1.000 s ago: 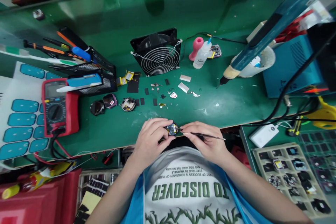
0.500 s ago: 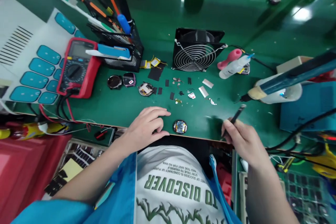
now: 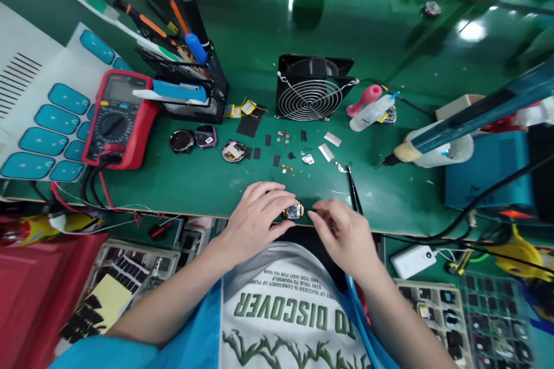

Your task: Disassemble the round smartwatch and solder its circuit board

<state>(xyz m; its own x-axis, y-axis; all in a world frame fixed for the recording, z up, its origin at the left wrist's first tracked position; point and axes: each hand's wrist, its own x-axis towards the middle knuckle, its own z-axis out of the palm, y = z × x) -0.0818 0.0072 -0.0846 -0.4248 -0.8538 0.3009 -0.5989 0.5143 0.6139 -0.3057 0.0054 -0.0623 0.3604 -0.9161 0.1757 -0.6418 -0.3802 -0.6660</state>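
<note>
A small round opened smartwatch (image 3: 294, 211), its circuit board showing, lies at the bench's front edge. My left hand (image 3: 258, 214) is at its left side, with fingers over the upper left rim and the thumb below, gripping it. Just right of the watch is my right hand (image 3: 341, 232). Its thumb and index finger are slightly apart, with nothing seen between them. Black tweezers (image 3: 354, 190) lie on the bench beyond the right hand.
Small loose parts (image 3: 285, 155) lie in mid-bench below a fan (image 3: 309, 95). A red multimeter (image 3: 115, 121) and tool holder (image 3: 216, 86) stand left. At right are a bottle (image 3: 372, 112) and a blue-handled tool (image 3: 467, 112) in a white holder (image 3: 459, 153).
My right hand has let go of the tweezers and moved left to the watch. My left hand has come right, closing its fingers about the watch's left side. The view has shifted slightly.
</note>
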